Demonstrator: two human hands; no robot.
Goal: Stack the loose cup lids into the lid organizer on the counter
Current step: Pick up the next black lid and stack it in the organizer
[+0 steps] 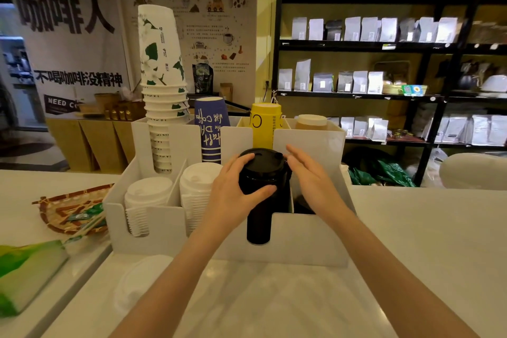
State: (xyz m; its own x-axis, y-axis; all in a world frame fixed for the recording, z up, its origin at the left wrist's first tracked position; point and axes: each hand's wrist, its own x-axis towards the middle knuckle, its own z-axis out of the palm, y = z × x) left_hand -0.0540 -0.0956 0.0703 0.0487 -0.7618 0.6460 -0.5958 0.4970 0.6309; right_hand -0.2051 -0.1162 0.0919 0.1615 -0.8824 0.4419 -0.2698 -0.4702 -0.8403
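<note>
Two bare arms reach up from the bottom of the frame over the white counter [411,241]; at the lower left lies a green and white packet [24,274], and just above it a woven basket [68,208] with small green sachets and sticks in it; a pale round thing, maybe a loose white lid [142,280], lies on the counter near the left arm, but it is too faint to be sure.

In the middle of the frame stands the white lid organizer [307,239]; its front left slot holds a stack of white lids [148,195]; the next slot holds a second stack of white lids [199,181]; the third slot holds a tall stack of black lids [260,195] that pokes above the front wall.

The left hand [233,195] grips the top of the black stack, fingers over the top lid and thumb across the side; the right hand [312,175] is open, fingers straight, just beside the stack on its right, perhaps touching it.

Behind the lids, in the back slots, stand a tall tower of white flowered cups [162,77], then blue cups [211,129], then yellow cups [266,126], then a tan lid [311,121]; at the upper right is a black shelf [279,35] full of pale bags.
</note>
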